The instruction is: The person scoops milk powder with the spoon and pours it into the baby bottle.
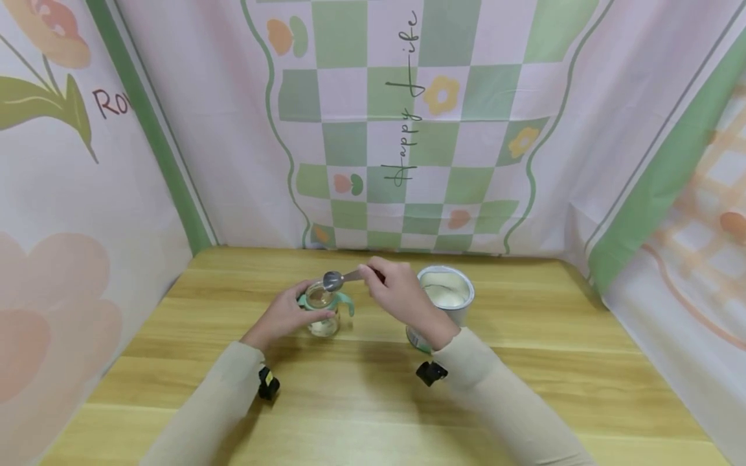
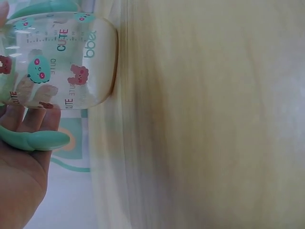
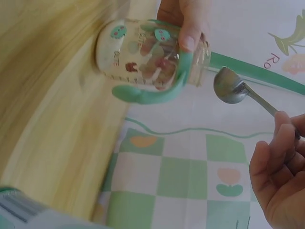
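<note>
1. Head view: Grips the bottle [image 1: 323, 327] in the left hand [image 1: 287, 315], with thumb in front and fingers curled behind, upright over the table [image 1: 350, 414]. Pinches the spoon [image 1: 333, 281] by its shank in the right hand [image 1: 399, 291], with its bowl at the bottle's mouth. Has the open can [image 1: 460, 316] just beside the right hand, with pale powder [image 1: 445, 297] inside; blocks part of its wall with the right wrist. Has a black piece [image 1: 432, 373] beside each cuff. Faces a checked cloth [image 1: 387, 139] at the back of the table.
2. Left wrist view: Shows the bottle sideways in the upper left corner, cut off by the edge, with curled fingers partly behind it. Shows a green handle [image 2: 47, 140] across the left hand, hiding part of it, and a pale layer at the bottle's base.
3. Right wrist view: Shows the spoon's bowl just above the bottle's mouth, apart from it; cannot tell what, if anything, is inside. Shows the right hand curled on the shank, and part of the can in the lower left corner.
</note>
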`<state>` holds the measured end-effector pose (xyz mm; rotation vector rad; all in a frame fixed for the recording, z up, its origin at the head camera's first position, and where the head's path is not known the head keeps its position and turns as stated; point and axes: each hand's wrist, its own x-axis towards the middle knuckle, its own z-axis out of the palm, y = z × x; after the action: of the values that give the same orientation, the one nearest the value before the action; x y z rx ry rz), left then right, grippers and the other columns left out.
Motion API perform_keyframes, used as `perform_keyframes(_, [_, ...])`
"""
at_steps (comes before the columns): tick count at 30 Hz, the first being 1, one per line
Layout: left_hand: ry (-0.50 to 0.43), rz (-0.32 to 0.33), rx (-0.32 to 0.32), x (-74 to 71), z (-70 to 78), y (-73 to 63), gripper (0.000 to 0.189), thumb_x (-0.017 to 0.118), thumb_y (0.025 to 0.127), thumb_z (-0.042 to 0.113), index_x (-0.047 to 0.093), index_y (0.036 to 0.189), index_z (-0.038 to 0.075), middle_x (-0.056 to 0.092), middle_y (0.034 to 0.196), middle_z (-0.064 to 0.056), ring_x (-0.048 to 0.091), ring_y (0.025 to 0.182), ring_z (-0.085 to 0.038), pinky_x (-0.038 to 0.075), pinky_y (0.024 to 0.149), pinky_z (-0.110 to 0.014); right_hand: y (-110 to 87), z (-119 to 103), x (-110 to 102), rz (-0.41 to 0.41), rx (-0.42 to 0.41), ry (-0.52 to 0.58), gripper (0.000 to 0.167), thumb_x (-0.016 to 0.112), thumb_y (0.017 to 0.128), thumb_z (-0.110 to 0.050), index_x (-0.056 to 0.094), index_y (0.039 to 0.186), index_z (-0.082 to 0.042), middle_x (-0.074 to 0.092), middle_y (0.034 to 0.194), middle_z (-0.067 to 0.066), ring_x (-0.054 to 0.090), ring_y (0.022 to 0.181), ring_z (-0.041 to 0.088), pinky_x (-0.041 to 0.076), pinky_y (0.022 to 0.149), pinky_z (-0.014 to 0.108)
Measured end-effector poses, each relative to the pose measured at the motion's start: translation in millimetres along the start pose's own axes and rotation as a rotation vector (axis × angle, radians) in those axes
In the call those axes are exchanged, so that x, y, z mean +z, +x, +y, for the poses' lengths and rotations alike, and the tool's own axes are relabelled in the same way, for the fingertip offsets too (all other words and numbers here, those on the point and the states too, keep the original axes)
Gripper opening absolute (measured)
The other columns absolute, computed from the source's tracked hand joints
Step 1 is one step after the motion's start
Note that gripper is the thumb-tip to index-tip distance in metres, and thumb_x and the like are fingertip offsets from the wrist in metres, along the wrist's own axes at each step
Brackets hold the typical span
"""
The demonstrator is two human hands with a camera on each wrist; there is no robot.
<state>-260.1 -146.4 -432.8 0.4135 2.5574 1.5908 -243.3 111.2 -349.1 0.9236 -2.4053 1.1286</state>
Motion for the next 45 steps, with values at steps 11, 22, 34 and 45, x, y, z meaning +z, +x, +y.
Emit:
perform_keyframes(11, [0.032,-0.02,0.033,-1.5,2.7,1.2,0.078,0.087,0.074,0.048,0.055,0.14,0.022,0.066,0.12,-0.002,0.062,0.11,-0.023,0.048,0.098,-0.05,-4.4,-3,-31,0.026,0.062,0.018,0.032,0.053,0.106,-0.023,0.059,0.076,-0.014,0.056,0.061,-0.004,0.039,0.043,0.011,0.031,0.04,0.025])
perform_keyframes(22, [0.051,-0.026,0.075,-3.9,5.1,1.6,0.075,0.088,0.075,0.045,0.056,0.14,0.023,0.066,0.12,-0.001,0.062,0.11,-0.022,0.049,0.098,-0.049,-15.3,2,-57,0.088,0.052,-0.034,0.033,0.054,0.106,-0.022,0.06,0.075,-0.013,0.058,0.061,0.001,0.046,0.047,0.013,0.037,0.043,0.026])
perform_keyframes(34, [0.104,-0.03,0.073,-9.0,19.0,3.4,0.075,0.083,0.078,0.053,0.055,0.142,0.027,0.056,0.137,0.008,0.048,0.129,-0.025,0.04,0.106,-0.054,-31.0,18,-94,0.147,0.037,-0.119,0.035,0.054,0.106,-0.021,0.059,0.072,-0.012,0.055,0.059,-0.003,0.039,0.044,0.013,0.033,0.042,0.026])
perform_keyframes(45, [0.15,-0.035,0.236,-5.0,38.0,13.5,0.069,0.08,0.084,0.048,0.057,0.141,0.015,0.058,0.14,-0.003,0.052,0.129,-0.021,0.038,0.111,-0.044,-48.3,28,-119,0.184,0.029,-0.198,0.032,0.059,0.103,-0.015,0.059,0.071,-0.013,0.054,0.059,-0.006,0.039,0.044,0.011,0.032,0.041,0.023])
